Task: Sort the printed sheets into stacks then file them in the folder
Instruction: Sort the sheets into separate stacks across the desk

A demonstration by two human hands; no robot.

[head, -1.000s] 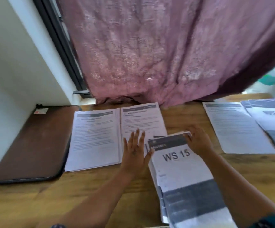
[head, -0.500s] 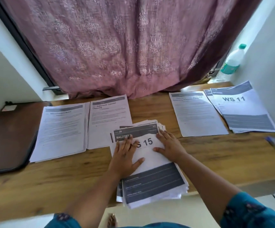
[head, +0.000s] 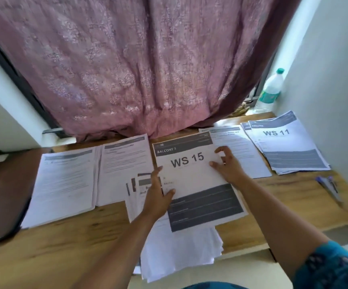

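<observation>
**WS 15 sheet up between both hands**

You've got the WS 15 sheet [head: 192, 163] in both hands above the loose pile [head: 179, 253] at the tabletop's [head: 64, 243] near edge. Your left hand [head: 158, 197] pinches its left edge, thumb on top; your right hand [head: 227, 165] grips the right side, fingers curled on the paper. Two text stacks [head: 64, 184] lie left, beside the brown folder [head: 4, 195]. The WS 11 stack [head: 287, 147] sits far right, a pen [head: 329, 187] near it.

Sheet [head: 192, 176] held between both hands reads "BALCONY 3", "WS 15"; stack [head: 290, 147] beyond right hand [head: 227, 165] reads "WS 11".
</observation>
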